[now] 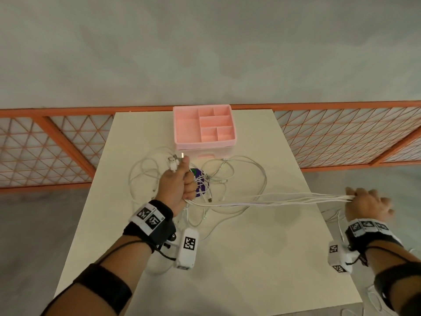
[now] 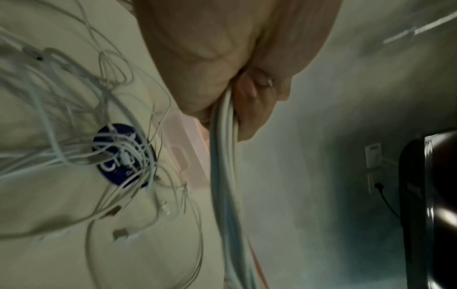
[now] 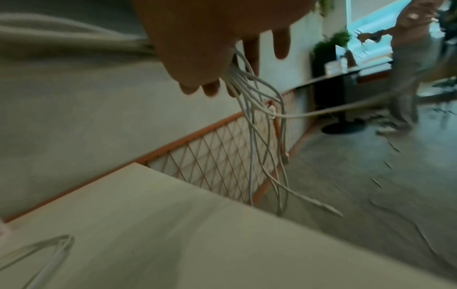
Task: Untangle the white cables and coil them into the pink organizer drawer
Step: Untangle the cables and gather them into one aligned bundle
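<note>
Several white cables (image 1: 268, 201) stretch taut between my two hands above the table. My left hand (image 1: 180, 181) grips one end of the bundle in a fist, with connector plugs (image 1: 174, 161) sticking out past the thumb. In the left wrist view the curled fingers (image 2: 257, 109) wrap the cable bundle (image 2: 223, 156). My right hand (image 1: 364, 201) pinches the other end over the table's right edge; loose cable ends (image 3: 259, 136) hang below it. More tangled cables (image 1: 216, 176) lie on the table. The pink organizer (image 1: 204, 126) stands at the far edge, its drawer front (image 1: 207, 155) facing me.
A round blue sticker (image 1: 200, 182) lies under the tangle. The cream table (image 1: 227, 258) is bare near me. An orange lattice fence (image 1: 341, 133) runs behind the table. In the right wrist view a person (image 3: 408, 68) stands by a dark table far off.
</note>
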### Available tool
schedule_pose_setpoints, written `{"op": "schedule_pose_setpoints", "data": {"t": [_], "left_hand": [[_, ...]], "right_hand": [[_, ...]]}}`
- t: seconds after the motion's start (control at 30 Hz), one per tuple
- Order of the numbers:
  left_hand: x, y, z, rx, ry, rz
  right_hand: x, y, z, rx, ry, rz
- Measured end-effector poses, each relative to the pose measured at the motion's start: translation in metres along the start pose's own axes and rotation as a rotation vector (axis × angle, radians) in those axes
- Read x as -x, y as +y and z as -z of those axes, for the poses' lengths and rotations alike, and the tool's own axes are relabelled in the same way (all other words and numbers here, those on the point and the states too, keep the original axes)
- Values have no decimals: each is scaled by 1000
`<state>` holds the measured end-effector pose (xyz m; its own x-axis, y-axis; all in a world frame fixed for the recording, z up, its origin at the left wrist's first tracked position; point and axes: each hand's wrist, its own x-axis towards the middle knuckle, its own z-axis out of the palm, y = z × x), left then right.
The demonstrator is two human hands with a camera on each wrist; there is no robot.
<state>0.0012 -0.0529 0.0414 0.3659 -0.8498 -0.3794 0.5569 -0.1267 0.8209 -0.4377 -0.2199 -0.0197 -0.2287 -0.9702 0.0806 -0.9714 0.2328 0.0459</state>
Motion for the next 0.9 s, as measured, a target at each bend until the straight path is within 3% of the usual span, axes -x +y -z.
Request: {"op": "schedule_pose_setpoints", "data": {"t": [0.1,0.27,0.37,0.47,0.57,0.67,0.73,0.8,0.9], "left_hand": [[3,-12,-6,-67,-14,22],[5,-11,-5,-122,-9,13],[5,-12,-6,-234,-42,-25],[5,-15,-7,-325,-94,-47],[7,-18,-10,-399,-136,-69],[10,-24,-9,-491,-193,-109],[13,-27,-8,-557,-219,-144],[16,-27,-7,-602,-232,-166],[18,-27,-1,-677,-209,-136]], "right_hand": [[10,7,-32,39,-231,-45],[40,5,-77,-49,-576,10],[41,-18,-62,6,-681,27],[32,-59,-24,134,-679,217],[46,-120,26,-122,-668,498],[88,-188,71,-719,-564,729],[123,-226,98,-1015,-600,802],[151,-251,112,-1112,-672,868],[176,-271,113,-1034,-652,949]]}}
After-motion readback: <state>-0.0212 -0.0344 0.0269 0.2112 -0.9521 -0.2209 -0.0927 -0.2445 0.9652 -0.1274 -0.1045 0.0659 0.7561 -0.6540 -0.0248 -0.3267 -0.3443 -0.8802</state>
